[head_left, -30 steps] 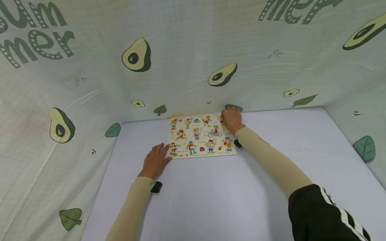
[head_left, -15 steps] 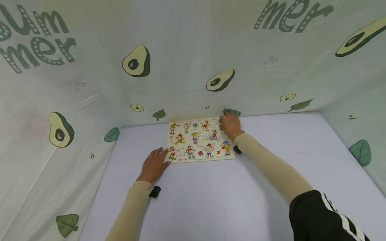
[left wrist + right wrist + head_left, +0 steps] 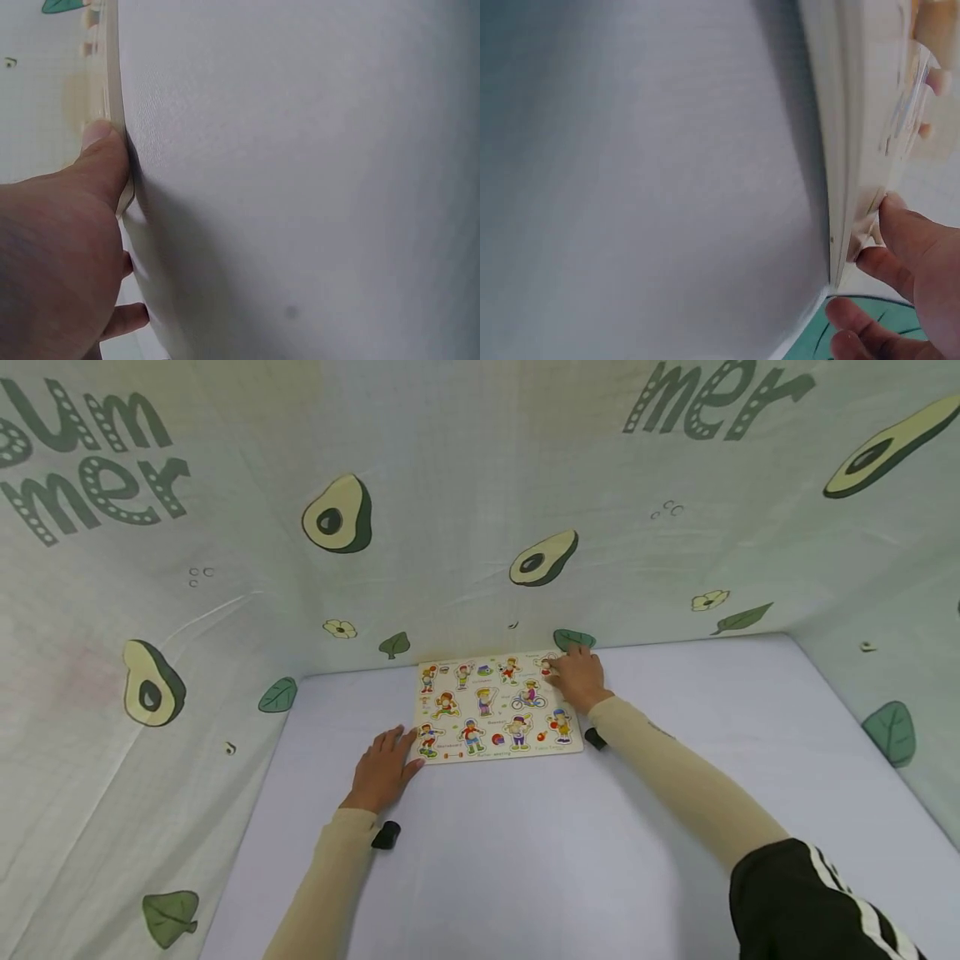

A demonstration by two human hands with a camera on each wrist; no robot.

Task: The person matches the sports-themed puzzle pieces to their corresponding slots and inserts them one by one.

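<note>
A cream puzzle board (image 3: 504,718) printed with children at various sports lies at the back of the table. At its near left corner rests my left hand (image 3: 380,772), fingers extended along the side; the left wrist view shows the thumb (image 3: 101,150) on the front edge. My right hand (image 3: 577,678) is over the far right corner. Thumb and forefinger there pinch a small puzzle piece (image 3: 545,667), partly hidden by the hand. Seen from the right wrist, thumb (image 3: 904,225) and forefinger (image 3: 885,268) sit on either side of a peg, while other fingers reach past the board's edge.
Behind the board hangs a pale cloth (image 3: 442,568) printed with avocados and leaves, meeting the back edge of the white table (image 3: 510,860). More of this cloth closes off both sides. Several knobs (image 3: 937,79) stick up from the board's pieces.
The view has tilted, then steadied. My right hand has shifted slightly right relative to the board, uncovering more of the corner piece. My left hand stays at the board's corner.
</note>
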